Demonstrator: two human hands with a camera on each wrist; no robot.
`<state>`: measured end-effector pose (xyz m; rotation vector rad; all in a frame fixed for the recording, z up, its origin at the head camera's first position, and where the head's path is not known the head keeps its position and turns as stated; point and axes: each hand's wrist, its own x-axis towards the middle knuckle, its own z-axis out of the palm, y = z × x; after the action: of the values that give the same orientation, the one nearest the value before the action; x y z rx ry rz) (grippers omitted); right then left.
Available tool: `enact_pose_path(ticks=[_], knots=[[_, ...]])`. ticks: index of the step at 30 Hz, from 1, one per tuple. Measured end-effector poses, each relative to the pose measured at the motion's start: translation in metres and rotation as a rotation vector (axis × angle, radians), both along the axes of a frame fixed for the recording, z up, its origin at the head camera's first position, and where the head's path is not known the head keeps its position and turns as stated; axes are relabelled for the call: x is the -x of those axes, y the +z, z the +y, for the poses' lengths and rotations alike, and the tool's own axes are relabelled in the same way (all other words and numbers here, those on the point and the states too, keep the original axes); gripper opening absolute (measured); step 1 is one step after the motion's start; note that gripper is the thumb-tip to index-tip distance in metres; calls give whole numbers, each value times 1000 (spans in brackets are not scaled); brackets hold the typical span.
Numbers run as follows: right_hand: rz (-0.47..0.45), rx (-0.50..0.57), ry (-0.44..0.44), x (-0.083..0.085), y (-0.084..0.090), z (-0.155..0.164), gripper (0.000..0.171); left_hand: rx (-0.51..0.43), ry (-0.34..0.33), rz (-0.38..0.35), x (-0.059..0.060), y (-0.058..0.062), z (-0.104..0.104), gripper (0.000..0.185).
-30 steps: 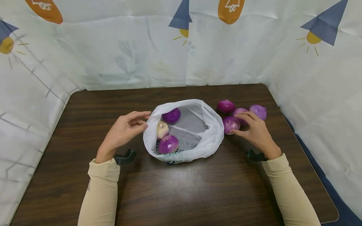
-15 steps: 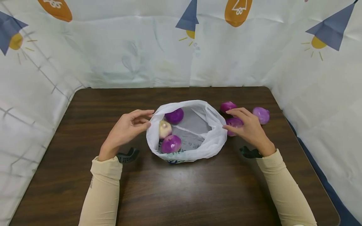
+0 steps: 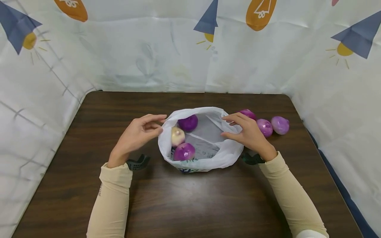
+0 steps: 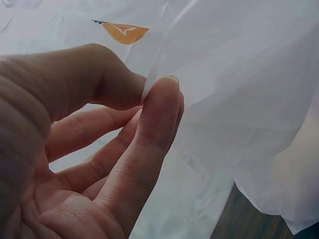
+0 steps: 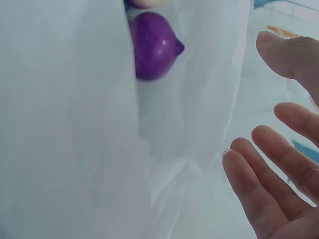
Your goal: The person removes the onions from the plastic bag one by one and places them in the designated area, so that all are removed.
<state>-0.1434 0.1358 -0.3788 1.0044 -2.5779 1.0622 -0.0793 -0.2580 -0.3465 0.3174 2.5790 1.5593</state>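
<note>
A white plastic bag (image 3: 221, 155) stands with its mouth wide on the dark table (image 3: 190, 205). In it lie two purple onions (image 3: 188, 123) (image 3: 184, 152) and a pale onion (image 3: 177, 136). My left hand (image 3: 160, 125) pinches the bag's left rim; in the left wrist view the left hand (image 4: 149, 87) has the film between thumb and forefinger. My right hand (image 3: 230, 127) is at the right rim, fingers spread and empty. In the right wrist view the right hand (image 5: 259, 99) is just off the bag film (image 5: 75, 124), with a purple onion (image 5: 152, 45) beyond.
Three more purple onions (image 3: 248, 114) (image 3: 264, 127) (image 3: 279, 125) lie on the table right of the bag, the nearest partly behind my right hand. Printed white cloth (image 3: 178, 49) walls the table at the back and both sides.
My right hand left the loose onions and moved left to the bag's right rim, empty. The left hand kept its pinch on the left rim. The camera view drifted slightly.
</note>
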Motion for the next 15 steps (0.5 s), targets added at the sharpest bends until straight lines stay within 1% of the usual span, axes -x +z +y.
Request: enact_pose_path(ticks=[3,9,15], knots=[[-15,21,42,2,1,-11,57,-7,-5,-2,0,0,0,46],[-15,25,101,4,4,-31,57,-31,-7,-15,-1,-1,0,46],[-8,25,200,5,3,-51,54,-30,-2,-11,-1,-1,0,45]])
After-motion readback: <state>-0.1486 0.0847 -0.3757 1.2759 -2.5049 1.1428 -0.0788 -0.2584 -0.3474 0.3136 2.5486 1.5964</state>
